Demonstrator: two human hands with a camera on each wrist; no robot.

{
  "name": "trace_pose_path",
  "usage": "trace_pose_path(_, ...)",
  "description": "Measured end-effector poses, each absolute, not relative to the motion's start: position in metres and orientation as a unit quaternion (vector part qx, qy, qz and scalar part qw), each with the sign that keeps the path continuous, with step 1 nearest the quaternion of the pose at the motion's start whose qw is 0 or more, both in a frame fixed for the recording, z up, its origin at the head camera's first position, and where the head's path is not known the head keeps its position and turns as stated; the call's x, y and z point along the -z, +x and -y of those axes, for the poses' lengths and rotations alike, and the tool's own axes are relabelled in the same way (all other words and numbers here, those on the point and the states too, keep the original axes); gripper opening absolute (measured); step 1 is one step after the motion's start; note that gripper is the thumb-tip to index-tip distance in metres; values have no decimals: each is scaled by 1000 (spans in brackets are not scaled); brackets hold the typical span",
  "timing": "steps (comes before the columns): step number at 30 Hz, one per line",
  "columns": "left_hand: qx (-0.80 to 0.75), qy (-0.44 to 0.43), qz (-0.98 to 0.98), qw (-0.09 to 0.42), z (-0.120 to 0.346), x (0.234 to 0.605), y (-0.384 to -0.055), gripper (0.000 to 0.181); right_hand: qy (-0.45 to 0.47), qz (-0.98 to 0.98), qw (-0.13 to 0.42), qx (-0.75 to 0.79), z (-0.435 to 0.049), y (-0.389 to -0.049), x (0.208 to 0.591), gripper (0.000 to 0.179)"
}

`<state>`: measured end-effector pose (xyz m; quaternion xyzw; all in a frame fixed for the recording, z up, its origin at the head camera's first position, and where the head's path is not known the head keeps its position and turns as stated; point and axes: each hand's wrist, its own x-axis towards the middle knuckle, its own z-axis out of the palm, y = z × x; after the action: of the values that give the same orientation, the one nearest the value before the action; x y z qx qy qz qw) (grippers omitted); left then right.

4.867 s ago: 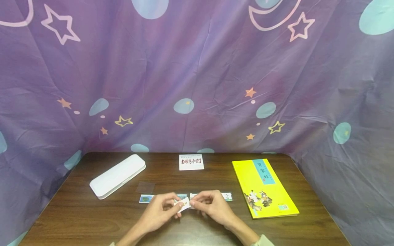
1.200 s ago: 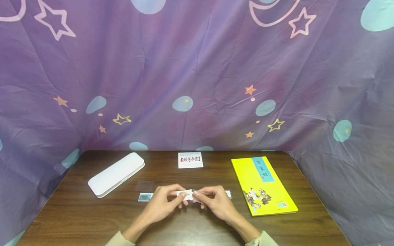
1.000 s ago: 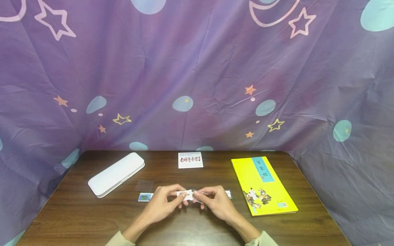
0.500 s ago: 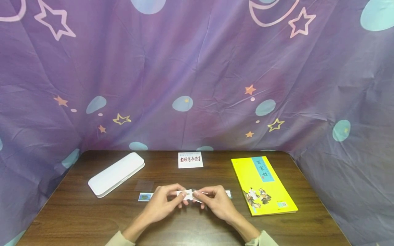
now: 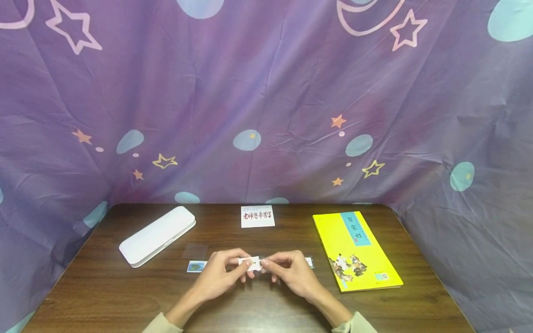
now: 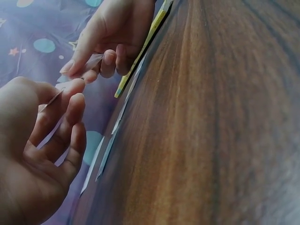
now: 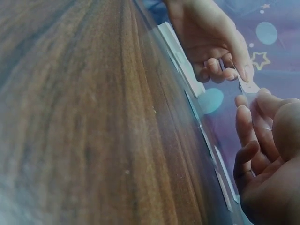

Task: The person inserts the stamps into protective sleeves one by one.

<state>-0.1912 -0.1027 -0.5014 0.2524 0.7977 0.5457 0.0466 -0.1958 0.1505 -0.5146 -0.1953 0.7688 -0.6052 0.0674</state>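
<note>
Above the table's middle, my left hand [image 5: 218, 274] pinches a small white stamp-like card [image 5: 250, 263] between thumb and forefinger. A small printed figure shows on its face. My right hand [image 5: 293, 273] pinches a clear plastic sleeve [image 7: 254, 105] right beside it. In the right wrist view the card's edge meets or enters the sleeve's end; how deep it lies is unclear. Left of my left hand lies a blue picture stamp [image 5: 196, 266]. Past my right fingers the end of another sleeved piece [image 5: 309, 262] shows. My hands hide what lies between these two.
A faint clear sleeve [image 5: 195, 251] lies behind the blue stamp. At the left is a white pencil case [image 5: 157, 237], at the right a yellow book [image 5: 358, 252]. A white card with red writing [image 5: 258, 217] lies at the back of the wooden table [image 5: 258, 305], before a purple curtain.
Since the oldest frame, the white card has turned from tilted to nearly level and the fingertips have come closer, with the clear sleeve now against it. Over the last second the hands barely move.
</note>
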Motion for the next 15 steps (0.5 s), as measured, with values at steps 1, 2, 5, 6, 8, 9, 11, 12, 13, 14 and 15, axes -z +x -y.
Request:
trace_pose_path(1, -547, 252, -797, 47, 103, 501, -191, 11, -196, -769, 68, 604, -150, -196, 515, 18)
trace_pose_path(2, -547, 254, -796, 48, 103, 502, -191, 11, -197, -769, 69, 604, -150, -196, 515, 18)
trace_pose_path(5, -550, 260, -792, 52, 102, 503, -192, 11, -198, -771, 70, 602, -150, -196, 516, 19)
trace_pose_path(6, -549, 262, -792, 52, 102, 503, -192, 11, -198, -771, 70, 601, -150, -196, 516, 19)
trace_pose_path(8, -548, 263, -793, 51, 102, 503, -191, 12, -194, -771, 71, 602, -150, -195, 516, 18)
trace_pose_path(9, -547, 262, -793, 51, 102, 504, -191, 12, -193, -772, 71, 602, -150, -195, 516, 18)
trace_pose_path(11, -544, 260, -796, 51, 102, 504, -191, 11, -191, -772, 73, 601, -150, -195, 515, 17)
trace_pose_path(12, -543, 259, -797, 51, 102, 504, -191, 11, -192, -772, 74, 601, -150, -195, 514, 17)
trace_pose_path(13, -541, 258, -799, 53, 102, 504, -191, 11, -192, -771, 76, 602, -150, -195, 514, 17)
trace_pose_path(14, -540, 258, -800, 54, 102, 504, -191, 11, -193, -771, 78, 602, -150, -195, 513, 17)
trace_pose_path(15, -538, 258, -800, 56, 102, 504, -191, 12, -195, -770, 80, 603, -150, -194, 513, 17)
